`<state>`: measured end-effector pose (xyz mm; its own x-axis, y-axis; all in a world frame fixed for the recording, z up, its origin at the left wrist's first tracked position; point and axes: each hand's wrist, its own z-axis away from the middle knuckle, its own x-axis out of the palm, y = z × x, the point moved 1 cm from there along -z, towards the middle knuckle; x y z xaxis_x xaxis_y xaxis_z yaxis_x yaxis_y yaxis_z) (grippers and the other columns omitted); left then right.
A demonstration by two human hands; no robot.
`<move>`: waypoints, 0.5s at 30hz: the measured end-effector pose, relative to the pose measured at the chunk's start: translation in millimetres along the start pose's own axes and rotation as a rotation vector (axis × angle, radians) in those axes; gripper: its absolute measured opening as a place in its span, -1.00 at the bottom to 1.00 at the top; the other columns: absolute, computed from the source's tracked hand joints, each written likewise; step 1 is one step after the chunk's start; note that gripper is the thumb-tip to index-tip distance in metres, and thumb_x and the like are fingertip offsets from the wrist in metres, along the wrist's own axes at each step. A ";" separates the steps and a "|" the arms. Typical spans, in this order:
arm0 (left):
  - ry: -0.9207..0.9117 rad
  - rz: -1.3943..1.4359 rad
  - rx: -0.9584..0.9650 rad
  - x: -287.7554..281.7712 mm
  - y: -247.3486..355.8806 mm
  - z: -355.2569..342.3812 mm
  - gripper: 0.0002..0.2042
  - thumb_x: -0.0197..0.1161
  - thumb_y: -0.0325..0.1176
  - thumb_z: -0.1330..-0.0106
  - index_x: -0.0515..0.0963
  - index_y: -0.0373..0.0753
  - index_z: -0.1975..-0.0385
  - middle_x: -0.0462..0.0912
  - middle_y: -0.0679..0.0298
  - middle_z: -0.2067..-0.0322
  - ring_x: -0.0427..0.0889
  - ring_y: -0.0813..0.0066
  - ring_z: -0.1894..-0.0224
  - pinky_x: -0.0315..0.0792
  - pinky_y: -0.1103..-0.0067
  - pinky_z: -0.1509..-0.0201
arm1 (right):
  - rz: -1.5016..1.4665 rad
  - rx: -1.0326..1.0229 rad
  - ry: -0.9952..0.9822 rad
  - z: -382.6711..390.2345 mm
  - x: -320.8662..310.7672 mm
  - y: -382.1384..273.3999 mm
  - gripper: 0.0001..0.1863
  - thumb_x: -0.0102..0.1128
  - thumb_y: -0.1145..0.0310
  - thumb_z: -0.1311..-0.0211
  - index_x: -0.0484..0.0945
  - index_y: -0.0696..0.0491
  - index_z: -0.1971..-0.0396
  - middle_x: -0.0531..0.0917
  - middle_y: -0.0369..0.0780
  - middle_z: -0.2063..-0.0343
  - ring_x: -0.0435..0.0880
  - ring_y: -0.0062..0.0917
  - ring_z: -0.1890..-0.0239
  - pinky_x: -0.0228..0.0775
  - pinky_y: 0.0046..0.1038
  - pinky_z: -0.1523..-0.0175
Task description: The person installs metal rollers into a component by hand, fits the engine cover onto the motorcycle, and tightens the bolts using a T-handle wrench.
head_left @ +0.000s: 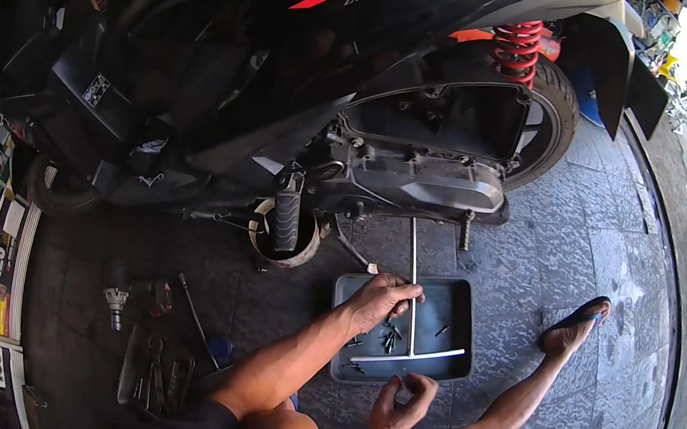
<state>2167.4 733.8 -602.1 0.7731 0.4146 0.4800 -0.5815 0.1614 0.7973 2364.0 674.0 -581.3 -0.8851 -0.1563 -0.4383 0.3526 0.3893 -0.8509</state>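
My left hand [388,302] is closed around the shaft of a silver T-handle wrench [416,263]. The wrench's far end reaches the lower edge of the scooter's engine cover [421,182]; whether it sits on a bolt is too small to tell. Its crossbar lies over a dark shallow tray [470,327] holding several small dark bolts [392,339]. Just on the near side of the crossbar, my right hand [402,408] is loosely curled, thumb and fingers apart, with nothing visible in it.
A black scooter [226,104] fills the far side, with a red spring [516,51] by its rear wheel. A round pale container [301,248] stands below it. Hand tools lie in another tray [157,370] at left, beside a long rod tool [197,317] and a metal tool [114,308].
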 end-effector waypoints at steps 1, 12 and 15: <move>0.003 -0.026 -0.003 -0.5 0.0 -0.2 -0.75 0.21 -0.22 -0.36 0.62 -0.28 0.43 0.41 0.50 0.70 0.32 0.79 0.67 0.16 0.77 0.59 | 0.021 0.048 -0.036 -8.6 -3.0 -3.3 -0.67 0.19 0.58 -0.12 0.44 0.21 0.07 0.54 -0.08 0.21 0.59 -0.35 0.20 0.42 -0.38 0.03; 0.076 -0.227 -0.017 7.9 16.6 -0.8 -0.76 0.15 -0.27 -0.39 0.64 -0.32 0.31 0.44 0.47 0.65 0.33 0.76 0.58 0.21 0.70 0.48 | -1.414 0.939 -0.121 -65.3 50.3 10.4 -0.35 0.00 -0.06 -0.39 0.21 0.12 -0.25 0.60 -0.09 0.11 0.63 -0.34 0.10 0.56 -0.42 0.12; 0.107 -0.260 -0.010 6.9 22.1 1.0 -0.77 0.14 -0.28 -0.40 0.64 -0.31 0.33 0.44 0.48 0.65 0.32 0.76 0.59 0.20 0.72 0.47 | -1.212 0.887 -0.144 -62.2 46.8 18.0 -0.33 -0.15 -0.18 -0.41 0.40 0.21 -0.06 0.62 -0.14 0.23 0.68 -0.37 0.26 0.57 -0.38 0.18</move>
<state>2160.1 739.4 -580.8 0.8660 0.4501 0.2177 -0.3698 0.2836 0.8848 2310.1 730.1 -599.1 -0.7486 -0.0771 0.6586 -0.4386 -0.6874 -0.5790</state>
